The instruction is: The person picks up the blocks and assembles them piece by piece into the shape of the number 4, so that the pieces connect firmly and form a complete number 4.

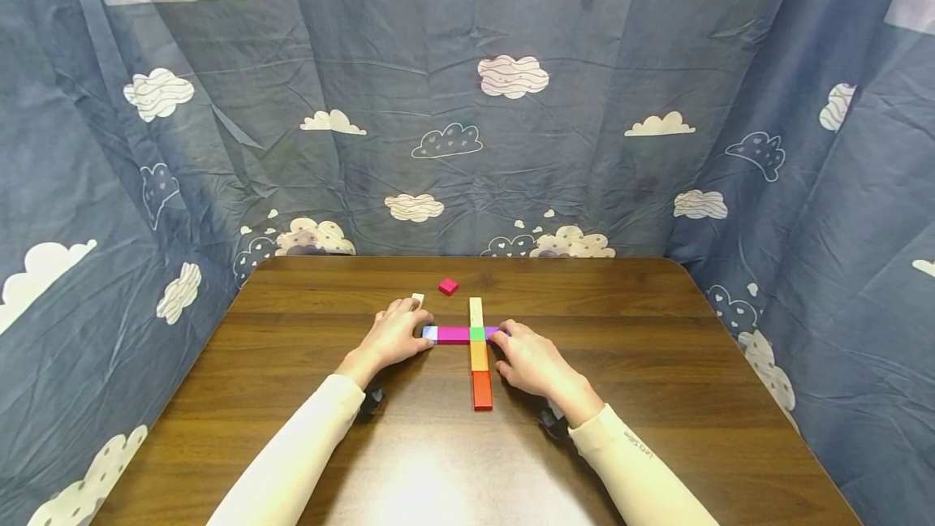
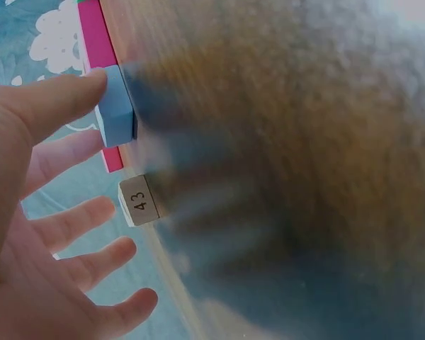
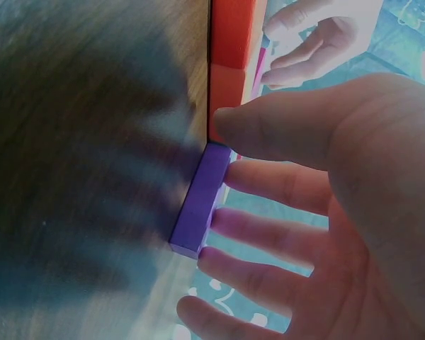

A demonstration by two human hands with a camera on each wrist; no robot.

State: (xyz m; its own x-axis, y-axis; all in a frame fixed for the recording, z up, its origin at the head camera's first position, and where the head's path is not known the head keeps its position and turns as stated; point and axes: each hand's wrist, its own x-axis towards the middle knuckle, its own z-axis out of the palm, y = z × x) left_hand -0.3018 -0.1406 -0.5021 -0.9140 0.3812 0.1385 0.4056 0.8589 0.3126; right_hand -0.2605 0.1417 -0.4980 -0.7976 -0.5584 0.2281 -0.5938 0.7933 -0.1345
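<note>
A cross of coloured blocks lies on the table, with a green block (image 1: pixel 477 334) at its centre. My left hand (image 1: pixel 395 334) pinches the light blue block (image 1: pixel 429 335) at the cross's left end between thumb and index finger, the other fingers spread. Beside it, a magenta block (image 1: pixel 454 335) reaches the green one. At the right arm, fingers of my right hand (image 1: pixel 536 360) rest nearly straight along the far side of a purple block (image 3: pixel 202 202). The right thumb lies by the orange block (image 1: pixel 479 356). A red block (image 1: pixel 482 390) ends the near arm, a cream block (image 1: pixel 476 312) the far one.
Just past my left fingers stands a small whitish block (image 2: pixel 138 201) marked 43. A crimson block (image 1: pixel 449 286) lies alone farther back on the wooden table (image 1: pixel 621 299). Behind the table hangs a blue cloud-print curtain (image 1: pixel 584 169).
</note>
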